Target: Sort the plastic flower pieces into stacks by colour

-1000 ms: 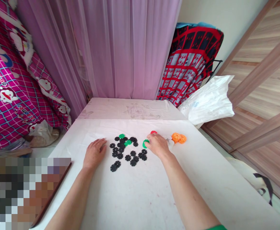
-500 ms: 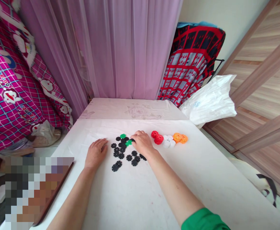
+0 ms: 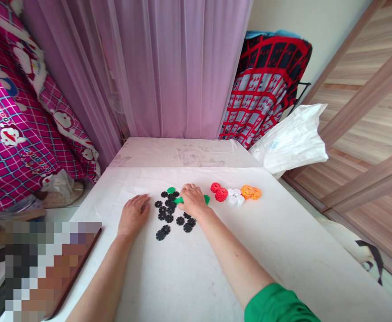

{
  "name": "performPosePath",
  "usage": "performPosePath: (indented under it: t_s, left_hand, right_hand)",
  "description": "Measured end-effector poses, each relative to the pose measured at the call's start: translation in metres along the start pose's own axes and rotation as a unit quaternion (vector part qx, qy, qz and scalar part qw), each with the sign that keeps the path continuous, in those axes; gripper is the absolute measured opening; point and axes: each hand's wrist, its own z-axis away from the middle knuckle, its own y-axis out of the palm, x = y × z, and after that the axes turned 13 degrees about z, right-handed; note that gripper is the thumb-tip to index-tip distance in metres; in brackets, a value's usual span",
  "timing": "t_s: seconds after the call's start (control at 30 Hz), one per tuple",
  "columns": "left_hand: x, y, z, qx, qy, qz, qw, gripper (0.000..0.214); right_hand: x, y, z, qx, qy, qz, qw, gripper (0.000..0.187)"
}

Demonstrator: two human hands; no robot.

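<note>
My right hand [image 3: 192, 202] was down on the right side of the black discs [image 3: 169, 213], toward the far edge of the table [image 3: 283, 250]. Its fingers were bent over a green disc [image 3: 178, 200] poking out at the fingertips, and whether I'd pinched it or was only pressing on it, I couldn't tell. A second earlier that hand was over by the red discs [image 3: 219, 192]; half a second earlier it had swung back onto the black scatter, and now it had slid a touch further left. That uncovered a second green disc [image 3: 207, 199] just right of my knuckles, so the greens were what I was working on. My left hand [image 3: 134, 214] hadn't budged: flat, palm down, fingers loosely spread, holding nothing, just left of the black discs. The red, white discs [image 3: 234, 197] and orange discs [image 3: 251, 192] sat in a row to the right, untouched.
</note>
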Motion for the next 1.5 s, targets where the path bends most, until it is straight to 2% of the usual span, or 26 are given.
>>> performPosePath:
  t_s: [0.13,0.23,0.33,0.4,0.5,0.73,0.83,0.9,0.97,1.03,1.13,1.27,1.5]
  left_hand:
    - [0.0,0.001,0.0,0.0,-0.001,-0.001,1.0,0.04]
    - [0.0,0.001,0.001,0.0,0.0,0.001,1.0,0.039]
    - [0.0,0.001,0.0,-0.002,-0.002,0.002,1.0,0.039]
    - [0.0,0.001,0.0,-0.002,-0.002,0.004,1.0,0.039]
    - [0.0,0.0,0.0,0.001,0.0,0.007,1.0,0.039]
    - [0.0,0.0,0.0,-0.001,0.001,0.004,1.0,0.039]
    - [0.0,0.0,0.0,-0.003,0.001,0.005,1.0,0.039]
    - [0.0,0.0,0.0,-0.003,0.002,0.006,1.0,0.039]
    - [-0.001,0.0,0.0,-0.004,0.001,0.006,1.0,0.038]
    - [-0.001,0.0,0.0,-0.004,-0.001,0.005,1.0,0.038]
    - [-0.001,0.0,0.0,-0.003,-0.002,0.004,1.0,0.038]
    - [-0.002,0.001,0.001,-0.002,-0.009,0.007,1.0,0.037]
    - [-0.003,0.0,0.0,0.005,-0.012,0.005,1.0,0.04]
  right_hand:
    - [-0.011,-0.001,0.017,-0.05,0.049,-0.062,0.996,0.022]
    - [-0.036,-0.003,0.035,-0.061,0.119,-0.108,0.985,0.02]
    - [-0.066,-0.004,0.049,-0.052,0.184,-0.111,0.975,0.019]
    - [-0.079,-0.004,0.053,-0.041,0.201,-0.102,0.973,0.02]
    - [-0.085,-0.004,0.052,-0.026,0.191,-0.091,0.977,0.02]
    - [-0.074,-0.002,0.047,-0.012,0.165,-0.086,0.983,0.024]
    - [-0.073,0.0,0.049,-0.027,0.16,-0.084,0.983,0.033]
    - [-0.07,-0.002,0.051,-0.048,0.159,-0.077,0.983,0.031]
    - [-0.06,-0.004,0.05,-0.071,0.142,-0.073,0.985,0.027]
    - [-0.042,-0.007,0.047,-0.077,0.097,-0.076,0.989,0.027]
    - [-0.011,-0.008,0.037,-0.029,0.037,-0.068,0.997,0.028]
    - [0.018,-0.003,0.02,0.022,0.048,-0.023,0.998,0.023]
    - [0.028,-0.008,0.0,0.086,0.083,-0.039,0.992,0.027]
